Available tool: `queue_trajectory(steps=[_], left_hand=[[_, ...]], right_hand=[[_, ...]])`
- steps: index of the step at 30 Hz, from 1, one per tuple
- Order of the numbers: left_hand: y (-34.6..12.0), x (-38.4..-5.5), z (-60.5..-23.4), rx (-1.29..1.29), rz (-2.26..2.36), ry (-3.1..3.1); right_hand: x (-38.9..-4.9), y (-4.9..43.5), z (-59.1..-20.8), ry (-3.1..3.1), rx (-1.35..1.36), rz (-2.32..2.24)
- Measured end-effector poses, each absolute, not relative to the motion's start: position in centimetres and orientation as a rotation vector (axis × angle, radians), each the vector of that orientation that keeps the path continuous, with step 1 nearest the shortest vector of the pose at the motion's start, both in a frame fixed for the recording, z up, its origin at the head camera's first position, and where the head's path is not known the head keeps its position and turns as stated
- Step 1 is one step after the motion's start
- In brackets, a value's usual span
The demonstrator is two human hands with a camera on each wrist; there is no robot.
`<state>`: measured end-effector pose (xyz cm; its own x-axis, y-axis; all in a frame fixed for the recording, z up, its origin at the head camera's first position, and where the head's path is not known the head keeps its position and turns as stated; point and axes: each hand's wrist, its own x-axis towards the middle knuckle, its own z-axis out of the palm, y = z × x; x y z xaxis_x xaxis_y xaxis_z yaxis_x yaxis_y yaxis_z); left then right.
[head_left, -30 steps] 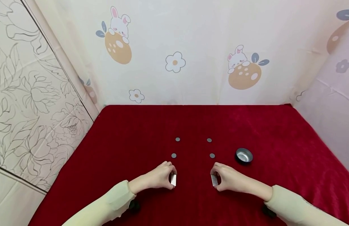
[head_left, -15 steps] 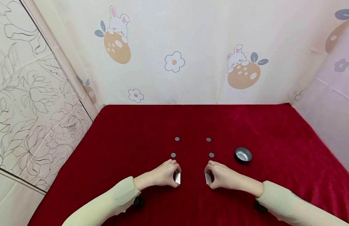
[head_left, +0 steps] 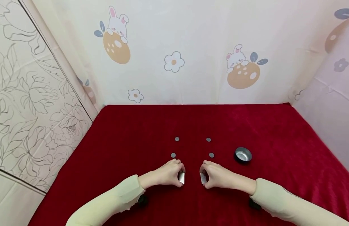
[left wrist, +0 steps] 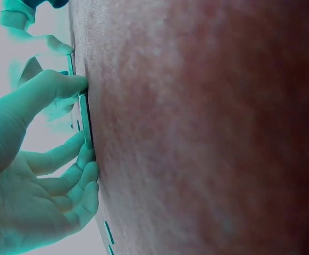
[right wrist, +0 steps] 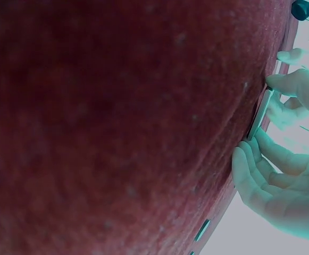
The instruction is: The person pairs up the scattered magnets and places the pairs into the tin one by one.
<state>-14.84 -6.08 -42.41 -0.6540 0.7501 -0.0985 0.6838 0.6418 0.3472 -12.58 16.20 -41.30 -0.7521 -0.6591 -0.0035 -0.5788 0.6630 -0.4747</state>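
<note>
While L hand [head_left: 168, 174] pinches silver pc [head_left: 181, 178], R hand [head_left: 220, 176] grips 2nd pc [head_left: 203, 178].

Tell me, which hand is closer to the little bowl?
The right hand. It is just to the left of the bowl and nearer the person, not touching it. The left hand is much farther left of the bowl, beyond the right hand.

Two flat silvery pieces [head_left: 182, 178] [head_left: 203, 178], apart
</note>
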Motion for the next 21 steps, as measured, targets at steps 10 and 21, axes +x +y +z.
queue_trajectory(steps=[10,21], left_hand=[[-5.1,-14.7,-42.3,1.198,0.395,2.644],[-4.6,-14.6,-42.3,1.207,0.393,2.646]], right_hand=[[-12.8,15.5,-41.4,2.690,-0.994,-0.679],[-12.7,15.0,-41.4,2.701,-1.014,-0.684]])
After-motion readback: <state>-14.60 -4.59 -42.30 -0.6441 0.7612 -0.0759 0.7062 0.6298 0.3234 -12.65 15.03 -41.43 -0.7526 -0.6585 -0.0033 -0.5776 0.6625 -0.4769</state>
